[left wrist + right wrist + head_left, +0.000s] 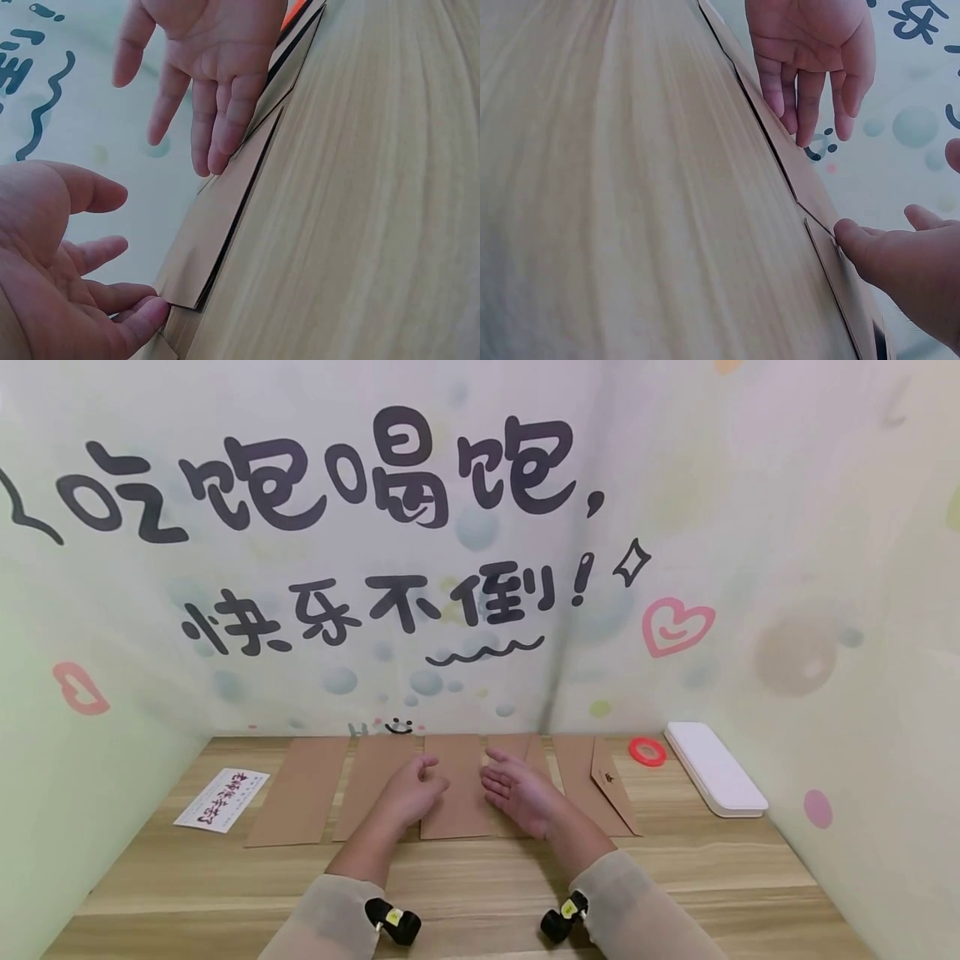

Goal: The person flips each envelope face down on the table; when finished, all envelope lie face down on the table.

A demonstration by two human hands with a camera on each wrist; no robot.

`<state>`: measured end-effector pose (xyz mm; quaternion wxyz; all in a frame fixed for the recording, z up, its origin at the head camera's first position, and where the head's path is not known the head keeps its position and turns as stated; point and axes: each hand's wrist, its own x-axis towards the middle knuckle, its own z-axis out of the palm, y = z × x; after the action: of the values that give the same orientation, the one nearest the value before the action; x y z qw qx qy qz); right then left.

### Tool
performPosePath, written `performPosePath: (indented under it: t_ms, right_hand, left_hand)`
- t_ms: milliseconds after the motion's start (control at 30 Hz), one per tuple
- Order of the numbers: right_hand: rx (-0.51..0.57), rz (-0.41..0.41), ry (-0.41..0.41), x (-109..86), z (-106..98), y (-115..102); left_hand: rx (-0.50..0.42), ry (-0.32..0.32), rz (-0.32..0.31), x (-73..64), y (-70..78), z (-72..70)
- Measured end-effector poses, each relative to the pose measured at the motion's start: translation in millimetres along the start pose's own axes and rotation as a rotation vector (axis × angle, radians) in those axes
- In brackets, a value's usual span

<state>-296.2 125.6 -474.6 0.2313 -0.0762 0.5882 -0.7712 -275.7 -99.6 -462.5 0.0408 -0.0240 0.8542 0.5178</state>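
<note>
Several brown paper envelopes lie side by side in a row at the back of the wooden table. My left hand (412,792) is over the gap between the second envelope from the left (371,777) and the middle envelope (456,785), fingers loosely bent, holding nothing. Palm turned inward and fingers extended, my right hand (525,792) covers much of the envelope just right of the middle one. The rightmost envelope (576,768) has a slanted flap edge with a small dark print. In the left wrist view both palms (225,45) face the middle envelope (217,232).
A white card with red handwriting (222,800) lies left of the envelopes. To their right are a red tape roll (647,752) and a white oblong case (716,770). Behind the table (480,893) rises a printed wall (480,693).
</note>
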Motion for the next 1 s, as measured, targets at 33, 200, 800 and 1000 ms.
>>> performPosePath:
  t_ms: [33, 200, 800, 1000]
  right_hand:
    - [-0.003, -0.002, 0.001, 0.2, 0.4, 0.3]
    - [-0.013, -0.001, 0.001, 1.5, 1.7, 2.3]
    - [-0.182, -0.091, -0.017, -16.8, 6.1, -22.8]
    - [-0.245, -0.086, 0.066, -37.1, -8.9, -34.4]
  left_hand:
    - [-0.004, 0.0, -0.001, 0.1, -0.5, 0.7]
    - [-0.016, 0.011, 0.006, 0.5, -2.6, 2.0]
    - [-0.176, 0.022, 0.066, -5.2, 18.2, 26.5]
    - [-0.264, -0.002, 0.071, -8.6, 32.8, 44.6]
